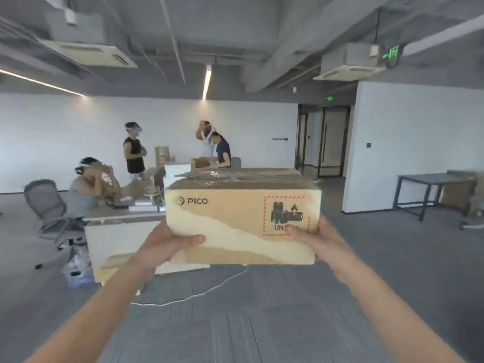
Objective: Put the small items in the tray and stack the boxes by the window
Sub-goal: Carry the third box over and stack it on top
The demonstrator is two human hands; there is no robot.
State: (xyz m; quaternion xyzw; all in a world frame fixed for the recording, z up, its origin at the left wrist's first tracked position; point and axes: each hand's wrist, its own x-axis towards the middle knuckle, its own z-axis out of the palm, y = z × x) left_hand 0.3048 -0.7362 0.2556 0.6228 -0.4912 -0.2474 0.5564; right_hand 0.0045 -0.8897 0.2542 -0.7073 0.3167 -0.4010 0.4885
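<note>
Up it goes: the PICO cardboard box (242, 221) is off the floor and held out at chest height, clear of every surface, in the middle of the open office. The left hand (170, 241) clamps the box's lower left corner, thumb laid flat across the front face, the other fingers hidden behind or beneath. The right hand (315, 238) grips the lower right corner the same way, thumb pressed over the edge of the red battery hazard label (286, 216). Both forearms reach forward and slightly upward, elbows partly bent, wrists angled inward toward the carton.

The step in hand looks like carrying this box to the stacking spot. No window shows from here, so a turn is probably needed first. Keeping the box level matters: the top flaps look taped but rumpled, and the torn front skin suggests tired cardboard, so support from under the corners beats squeezing the sides. A white cable (199, 292) snakes across the grey carpet just ahead, and the raised box hides part of the floor, so lowering it a little would open the sightline. A white desk (117, 239) stands close on the left, with a seated person (86, 184) beyond it; swing wide of both.
</note>
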